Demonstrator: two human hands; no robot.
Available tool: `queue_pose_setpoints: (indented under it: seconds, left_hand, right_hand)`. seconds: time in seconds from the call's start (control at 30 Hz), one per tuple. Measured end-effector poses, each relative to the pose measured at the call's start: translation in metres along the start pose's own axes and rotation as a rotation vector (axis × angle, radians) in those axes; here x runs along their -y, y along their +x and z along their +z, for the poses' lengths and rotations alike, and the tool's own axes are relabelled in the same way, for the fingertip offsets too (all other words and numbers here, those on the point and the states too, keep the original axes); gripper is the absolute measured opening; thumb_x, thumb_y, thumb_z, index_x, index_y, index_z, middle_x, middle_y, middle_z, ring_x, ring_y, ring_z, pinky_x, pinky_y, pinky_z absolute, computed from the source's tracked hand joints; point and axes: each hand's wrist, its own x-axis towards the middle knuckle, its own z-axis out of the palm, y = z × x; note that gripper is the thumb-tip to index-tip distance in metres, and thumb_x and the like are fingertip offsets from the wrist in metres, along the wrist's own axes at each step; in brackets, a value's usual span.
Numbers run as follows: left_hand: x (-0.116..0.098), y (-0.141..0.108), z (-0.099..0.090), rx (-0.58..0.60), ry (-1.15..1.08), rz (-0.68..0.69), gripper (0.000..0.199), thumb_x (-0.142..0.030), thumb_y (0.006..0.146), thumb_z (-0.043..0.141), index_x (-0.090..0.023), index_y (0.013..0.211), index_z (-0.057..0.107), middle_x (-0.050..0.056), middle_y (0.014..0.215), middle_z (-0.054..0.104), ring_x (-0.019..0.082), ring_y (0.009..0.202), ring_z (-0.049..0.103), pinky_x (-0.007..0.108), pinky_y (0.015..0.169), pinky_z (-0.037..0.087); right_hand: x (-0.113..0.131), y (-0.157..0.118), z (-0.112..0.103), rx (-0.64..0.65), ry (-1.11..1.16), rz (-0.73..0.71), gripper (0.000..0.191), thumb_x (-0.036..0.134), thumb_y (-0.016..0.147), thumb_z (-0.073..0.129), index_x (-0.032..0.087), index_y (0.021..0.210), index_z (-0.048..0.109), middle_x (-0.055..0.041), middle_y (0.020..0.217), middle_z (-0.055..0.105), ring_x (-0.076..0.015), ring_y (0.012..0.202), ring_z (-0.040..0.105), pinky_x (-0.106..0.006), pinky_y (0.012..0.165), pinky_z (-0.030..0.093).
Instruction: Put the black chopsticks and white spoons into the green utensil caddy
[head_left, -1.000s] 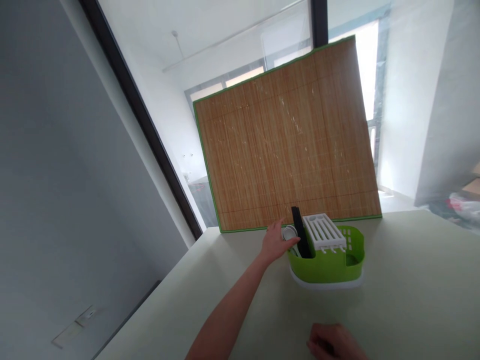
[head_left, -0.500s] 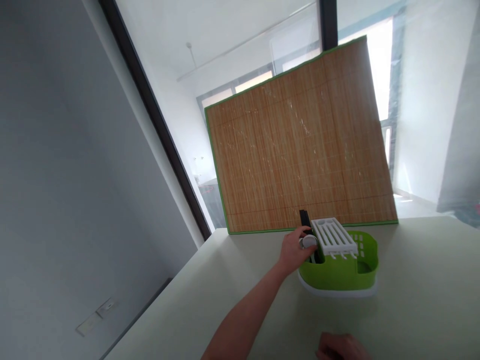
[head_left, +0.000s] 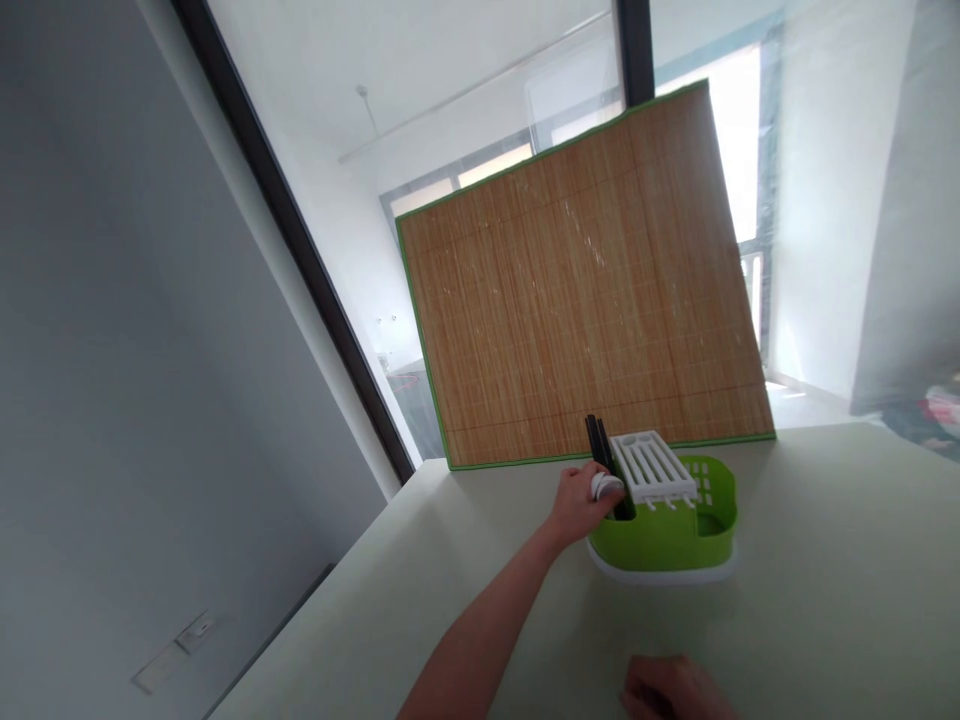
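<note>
My left hand (head_left: 581, 503) is closed around a white, round-ended utensil (head_left: 606, 486), at the left end of a green cutlery holder (head_left: 660, 545). The utensil's lower part is hidden by the hand and the holder. Black chopsticks (head_left: 597, 432) stand upright in the holder's left compartment, just behind my fingers. A white slotted rack (head_left: 651, 466) with small hooks on its front covers the holder's middle. Low in the picture, my right hand (head_left: 671, 688) rests near the table with its fingers curled in, apart from the holder; nothing shows in it.
The holder stands on a pale table (head_left: 817, 560) with a white base under it. Behind it, a bamboo mat (head_left: 577, 290) with green edging leans upright against a glass partition. A grey wall (head_left: 135, 380) with a socket plate (head_left: 196, 632) rises at the left.
The view has shifted slightly, moving the scene left. My left hand sits a little lower against the holder with the white utensil, and the black chopsticks look more spread. My right hand stays curled.
</note>
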Motion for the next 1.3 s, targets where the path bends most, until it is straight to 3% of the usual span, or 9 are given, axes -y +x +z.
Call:
queue_pose_setpoints:
  seconds: [0.23,0.33,0.43,0.53,0.63,0.73,0.87,1.03,1.3]
  left_hand:
    - [-0.008,0.017,-0.004,-0.339,-0.439,-0.115,0.032,-0.050,0.085,0.050,-0.020,0.096,0.048,-0.003,0.069,0.057,0.012,0.057,0.056,0.024,0.058,0.044]
    - [-0.015,0.040,-0.027,-0.560,-0.610,-0.176,0.038,-0.054,0.083,0.052,-0.020,0.099,0.046,-0.006,0.061,0.050,0.009,0.046,0.050,0.021,0.048,0.041]
    - [-0.010,0.052,-0.066,-0.678,-0.512,-0.193,0.038,-0.054,0.081,0.054,-0.020,0.098,0.049,-0.007,0.058,0.047,0.008,0.042,0.045,0.019,0.044,0.037]
    - [0.014,0.038,-0.107,-0.613,-0.217,-0.269,0.035,-0.050,0.078,0.059,-0.020,0.095,0.053,-0.005,0.060,0.052,0.009,0.044,0.047,0.020,0.045,0.037]
    - [0.058,-0.007,-0.138,-0.447,0.124,-0.397,0.031,-0.048,0.077,0.060,-0.020,0.091,0.057,-0.001,0.068,0.059,0.014,0.057,0.056,0.024,0.055,0.040]
    - [0.108,-0.070,-0.155,-0.311,0.348,-0.521,0.033,-0.047,0.077,0.058,-0.022,0.098,0.057,0.001,0.078,0.063,0.019,0.072,0.061,0.026,0.064,0.041]
    - [0.154,-0.148,-0.163,-0.178,0.392,-0.832,0.039,-0.048,0.081,0.052,-0.019,0.106,0.055,0.001,0.072,0.064,0.019,0.065,0.061,0.026,0.060,0.042]
    - [0.171,-0.196,-0.161,-0.059,0.384,-0.866,0.032,-0.045,0.083,0.047,-0.019,0.096,0.060,0.002,0.072,0.066,0.019,0.063,0.063,0.025,0.058,0.042]
    - [0.184,-0.212,-0.159,-0.028,0.609,-0.898,0.037,-0.048,0.085,0.041,-0.020,0.099,0.062,0.009,0.099,0.067,0.026,0.095,0.061,0.031,0.076,0.043]
  right_hand:
    - [0.004,-0.002,-0.002,-0.004,-0.100,-0.034,0.017,0.029,0.077,0.048,0.020,0.066,0.059,-0.0001,0.058,0.059,-0.0122,0.052,0.046,-0.024,0.051,0.029]
    - [0.005,-0.002,-0.002,-0.012,-0.119,-0.044,0.017,0.028,0.077,0.048,0.019,0.067,0.058,0.0005,0.058,0.057,-0.0115,0.053,0.046,-0.023,0.051,0.029]
    - [0.007,-0.003,-0.003,-0.020,-0.139,-0.058,0.017,0.027,0.077,0.048,0.019,0.066,0.056,0.0011,0.057,0.056,-0.0112,0.053,0.045,-0.022,0.051,0.029]
    - [0.011,-0.004,-0.005,-0.021,-0.144,-0.065,0.017,0.027,0.078,0.047,0.019,0.066,0.056,0.0014,0.057,0.056,-0.0110,0.053,0.045,-0.022,0.051,0.028]
    - [0.013,-0.006,-0.006,-0.014,-0.155,-0.068,0.018,0.027,0.079,0.047,0.019,0.066,0.057,0.0010,0.057,0.058,-0.0112,0.053,0.046,-0.022,0.051,0.028]
    - [0.013,-0.006,-0.006,-0.011,-0.193,-0.080,0.018,0.028,0.080,0.047,0.019,0.067,0.058,-0.0007,0.060,0.062,-0.0125,0.055,0.050,-0.022,0.053,0.029]
    - [0.012,-0.006,-0.004,0.004,-0.220,-0.082,0.020,0.028,0.081,0.046,0.019,0.069,0.059,-0.0023,0.063,0.066,-0.0142,0.057,0.054,-0.023,0.054,0.031]
    - [0.009,-0.005,-0.002,0.028,-0.247,-0.066,0.021,0.029,0.083,0.045,0.020,0.070,0.060,-0.0027,0.064,0.067,-0.0148,0.058,0.056,-0.023,0.054,0.031]
    - [0.006,-0.006,-0.002,0.019,-0.248,-0.065,0.022,0.030,0.083,0.045,0.020,0.069,0.059,-0.0027,0.065,0.067,-0.0152,0.058,0.056,-0.023,0.054,0.032]
